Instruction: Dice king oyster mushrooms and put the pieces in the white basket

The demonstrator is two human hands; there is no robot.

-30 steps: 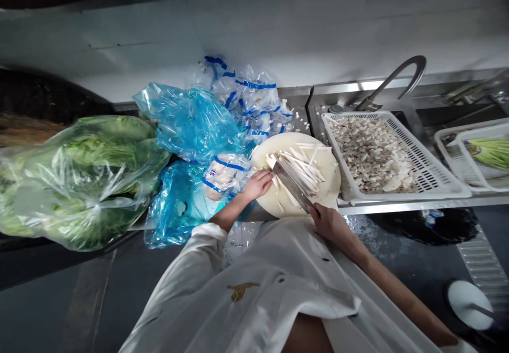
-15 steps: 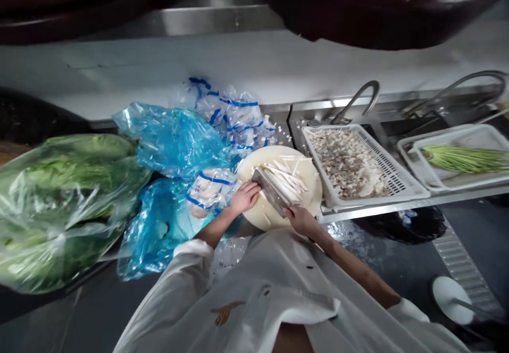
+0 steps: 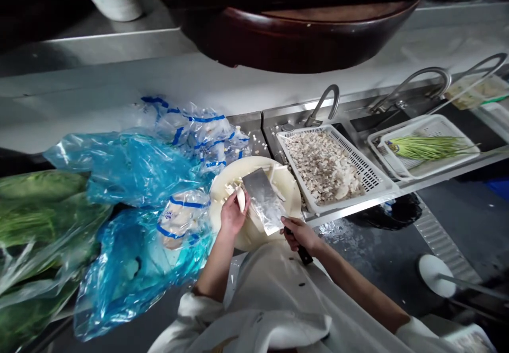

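Observation:
My right hand (image 3: 301, 236) is wrapped round the black handle of a cleaver (image 3: 263, 198), whose broad blade lies flat-side up over the round cutting board (image 3: 292, 191). At the board's left side, my left hand (image 3: 234, 212) holds a pale white piece (image 3: 240, 198) between its fingers. Small cut white bits (image 3: 231, 186) lie just beyond the left fingertips. Long white strips (image 3: 276, 171) show past the blade's far edge. The blade hides part of the board.
A white basket of chopped pieces (image 3: 322, 165) sits right of the board. Farther right, another basket (image 3: 429, 170) holds green stalks. Blue plastic bags (image 3: 127, 165) and bagged leafy greens (image 3: 43, 220) lie left. A dark round vessel (image 3: 302, 40) overhangs above.
The view has turned right. The cleaver has swung flatter, showing its broad face, and its handle now shows. My left hand has left the blade and now holds a white piece.

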